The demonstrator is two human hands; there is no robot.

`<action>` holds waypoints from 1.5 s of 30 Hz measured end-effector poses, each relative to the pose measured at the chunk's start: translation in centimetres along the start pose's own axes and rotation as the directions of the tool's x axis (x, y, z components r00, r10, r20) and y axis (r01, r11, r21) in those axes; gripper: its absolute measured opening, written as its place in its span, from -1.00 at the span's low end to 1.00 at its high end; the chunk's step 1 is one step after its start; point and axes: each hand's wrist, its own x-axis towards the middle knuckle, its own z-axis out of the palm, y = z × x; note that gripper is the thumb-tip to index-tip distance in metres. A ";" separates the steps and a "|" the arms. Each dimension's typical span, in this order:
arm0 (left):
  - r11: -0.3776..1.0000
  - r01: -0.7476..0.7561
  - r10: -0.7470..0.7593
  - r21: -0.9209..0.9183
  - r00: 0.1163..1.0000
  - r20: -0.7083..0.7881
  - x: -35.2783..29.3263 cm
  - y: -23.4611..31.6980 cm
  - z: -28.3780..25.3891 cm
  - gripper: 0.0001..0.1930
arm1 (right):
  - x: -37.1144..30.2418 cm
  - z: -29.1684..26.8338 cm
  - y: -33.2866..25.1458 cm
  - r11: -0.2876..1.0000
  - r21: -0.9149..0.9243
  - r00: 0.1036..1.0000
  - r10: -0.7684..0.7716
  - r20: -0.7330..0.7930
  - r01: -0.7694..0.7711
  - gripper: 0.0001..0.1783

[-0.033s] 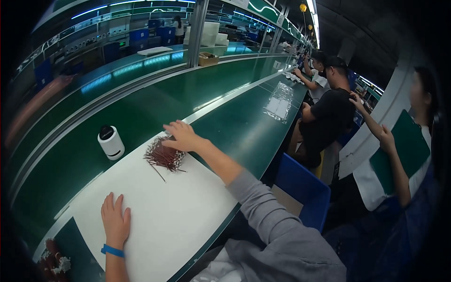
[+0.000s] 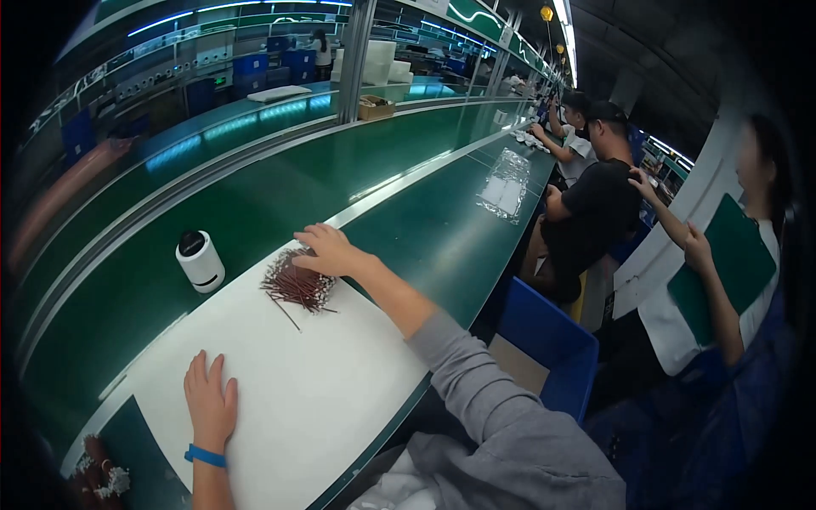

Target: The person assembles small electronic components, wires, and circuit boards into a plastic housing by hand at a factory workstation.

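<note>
My left hand [image 2: 210,406] lies flat on a white sheet [image 2: 293,391], fingers stretched out and the thumb slightly apart; nothing is in it. A blue band [image 2: 205,455] circles that wrist. At the sheet's far end sits a loose pile of short dark-red wires [image 2: 295,289] with small pale ends. Over the far right side of this pile rests my right hand [image 2: 330,252], its fingers extended and spread, touching or just above the wires. The hand hides part of the pile. One wire sticks out toward me from the heap.
Beyond the sheet stands a white cylinder with a black top [image 2: 201,263] on the green surface. More red wire bundles [image 2: 104,478] lie at the lower left. A clear plastic bag [image 2: 507,187] is farther along the bench. Right of me are a blue bin [image 2: 557,344] and co-workers [image 2: 599,187].
</note>
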 end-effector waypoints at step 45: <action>0.996 0.084 -0.088 0.042 0.991 0.105 2.9 2.3 1.5 -0.53 | -1.4 1.1 -2.2 0.919 0.032 0.899 0.377 0.222 -0.394 0.13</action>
